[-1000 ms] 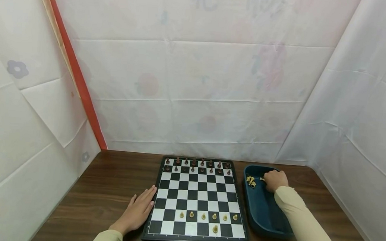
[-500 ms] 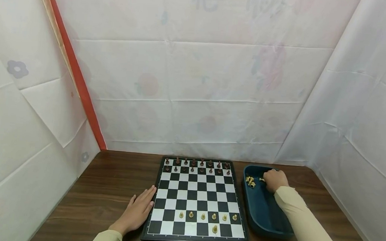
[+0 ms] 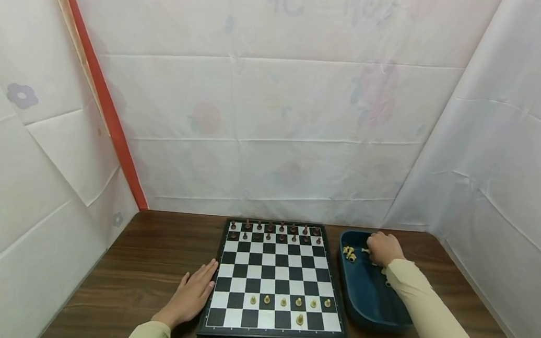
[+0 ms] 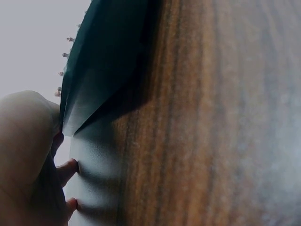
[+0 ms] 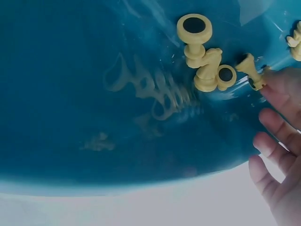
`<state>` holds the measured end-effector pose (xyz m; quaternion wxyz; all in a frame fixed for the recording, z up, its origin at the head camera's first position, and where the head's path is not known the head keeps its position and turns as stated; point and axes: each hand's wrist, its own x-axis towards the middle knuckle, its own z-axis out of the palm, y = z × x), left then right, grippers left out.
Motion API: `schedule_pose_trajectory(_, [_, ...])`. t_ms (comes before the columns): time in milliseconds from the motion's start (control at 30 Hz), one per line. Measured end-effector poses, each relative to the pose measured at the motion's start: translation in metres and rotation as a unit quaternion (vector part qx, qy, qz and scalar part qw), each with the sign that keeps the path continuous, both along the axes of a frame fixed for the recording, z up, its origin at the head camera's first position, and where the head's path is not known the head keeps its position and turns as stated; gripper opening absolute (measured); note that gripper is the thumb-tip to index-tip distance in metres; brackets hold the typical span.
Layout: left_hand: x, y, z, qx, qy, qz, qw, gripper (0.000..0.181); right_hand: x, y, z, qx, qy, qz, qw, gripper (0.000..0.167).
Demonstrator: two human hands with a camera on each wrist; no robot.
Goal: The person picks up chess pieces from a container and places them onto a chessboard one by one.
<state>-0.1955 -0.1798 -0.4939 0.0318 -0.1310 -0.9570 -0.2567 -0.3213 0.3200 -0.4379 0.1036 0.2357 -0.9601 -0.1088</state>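
In the head view my left hand (image 3: pixel 189 295) lies with extended fingers against the left edge of the chessboard (image 3: pixel 267 271). My right hand (image 3: pixel 384 248) reaches down into the blue tray (image 3: pixel 369 296) at the right. Its fingers, spread and slightly bent in the right wrist view, have one tip touching a small cream chess piece (image 5: pixel 253 73) that lies tilted; whether a thumb presses its far side is hidden. Beside that piece lie a cream knight (image 5: pixel 208 70) and a larger round-based piece (image 5: pixel 194 30). More cream pieces (image 3: pixel 349 254) are near the tray's left wall.
Dark pieces (image 3: pixel 269 236) fill two rows at the board's far end. Several cream pawns (image 3: pixel 283 302) stand in a row near its front, with one taller cream piece (image 3: pixel 299 320) behind them on my side. White sheeting (image 3: pixel 272 138) hangs beyond the wooden table (image 3: pixel 167 235).
Small cream pieces now show in the tray just below my right hand, where none showed before. My left hand keeps its place at the board's edge.
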Motion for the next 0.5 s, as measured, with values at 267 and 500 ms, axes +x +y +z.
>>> schedule_pose_trajectory(267, [-0.001,-0.001,0.000,-0.001,0.013,0.000,0.9999,0.048,0.003,-0.002,0.008,-0.033,-0.032,-0.006,0.9989,0.049])
schedule_pose_trajectory(500, [0.001,-0.001,0.000,0.001,0.018,-0.003,0.9998,0.047,0.008,-0.002,0.015,-0.054,-0.088,-0.041,0.9938,0.041])
